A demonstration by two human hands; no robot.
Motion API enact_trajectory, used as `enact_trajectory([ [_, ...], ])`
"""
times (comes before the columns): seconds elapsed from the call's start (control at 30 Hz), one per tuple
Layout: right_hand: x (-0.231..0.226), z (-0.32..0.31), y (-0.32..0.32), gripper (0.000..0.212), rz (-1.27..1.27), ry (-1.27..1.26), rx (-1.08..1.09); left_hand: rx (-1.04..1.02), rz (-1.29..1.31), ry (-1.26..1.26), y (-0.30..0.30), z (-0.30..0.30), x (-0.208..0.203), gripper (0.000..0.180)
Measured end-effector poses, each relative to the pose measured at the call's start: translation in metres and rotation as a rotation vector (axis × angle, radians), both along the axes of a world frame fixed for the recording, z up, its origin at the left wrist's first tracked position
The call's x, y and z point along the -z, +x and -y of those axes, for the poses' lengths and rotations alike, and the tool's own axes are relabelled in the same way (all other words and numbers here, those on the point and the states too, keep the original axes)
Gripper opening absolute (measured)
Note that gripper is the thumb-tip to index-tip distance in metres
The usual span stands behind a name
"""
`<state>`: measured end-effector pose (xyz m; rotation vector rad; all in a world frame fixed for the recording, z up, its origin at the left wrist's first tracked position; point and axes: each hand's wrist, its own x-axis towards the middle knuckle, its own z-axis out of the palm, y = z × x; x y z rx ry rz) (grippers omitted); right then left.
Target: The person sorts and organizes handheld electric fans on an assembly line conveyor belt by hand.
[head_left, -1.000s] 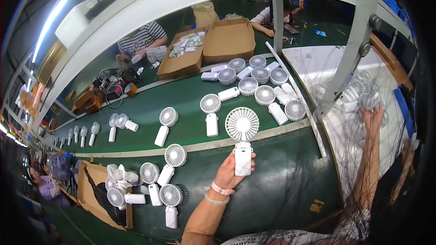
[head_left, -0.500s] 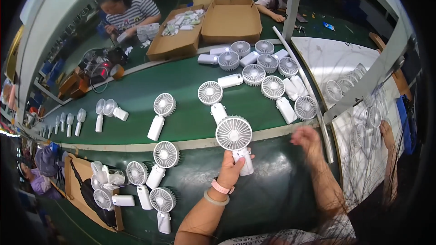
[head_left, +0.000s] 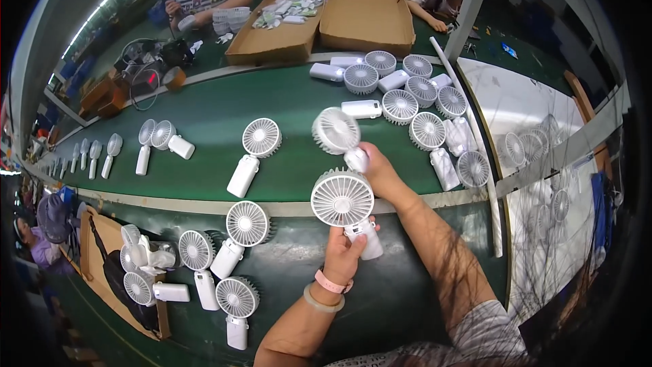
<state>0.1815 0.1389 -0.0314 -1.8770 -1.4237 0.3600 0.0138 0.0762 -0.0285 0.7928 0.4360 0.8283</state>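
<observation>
My left hand point(head_left: 345, 253) grips a white handheld fan point(head_left: 341, 198) by its handle, with the round grille facing me above the fingers. Just beyond it, my right hand point(head_left: 377, 168) is closed round the handle of a second white fan point(head_left: 337, 131), which is blurred and tilted over the green belt. The two fan heads lie close together in the view. Nearest on the belt to the left lies another white fan point(head_left: 261, 138), its handle slanting toward me.
Several white fans cluster at the belt's right end, by a white rail point(head_left: 468, 156). More fans lie on the green bench at left, beside a cardboard box point(head_left: 95, 258). Two cardboard trays point(head_left: 367, 17) stand behind the belt, where two people sit. A metal post point(head_left: 468, 13) rises at right.
My right hand has reached left from above the right of the bench to the belt and taken hold of a fan there. My left hand still holds its fan.
</observation>
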Motion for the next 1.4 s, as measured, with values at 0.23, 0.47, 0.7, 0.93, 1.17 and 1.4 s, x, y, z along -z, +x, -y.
enact_trajectory([
  [0.23,-0.032,0.093,0.004,0.053,-0.788,-0.080,-0.036,0.006,-0.002,-0.026,0.001,0.003,0.000,0.044],
  [0.47,-0.026,0.127,-0.009,0.044,-1.184,-0.001,-0.122,0.059,-0.010,0.068,0.002,0.003,0.002,0.043],
  [0.7,-0.011,0.131,-0.007,0.043,-1.283,0.062,-0.121,0.068,-0.041,0.079,0.002,0.005,0.005,0.046],
  [0.93,-0.007,0.133,-0.008,0.046,-1.177,0.075,-0.080,0.032,-0.089,0.085,0.001,0.008,0.001,0.050],
  [1.17,0.001,0.135,-0.001,0.048,-1.126,-0.026,-0.087,0.066,-0.066,0.064,-0.001,0.005,0.005,0.050],
  [1.4,-0.005,0.130,-0.008,0.048,-1.166,0.068,-0.061,0.023,-0.049,0.063,-0.001,0.007,0.008,0.050],
])
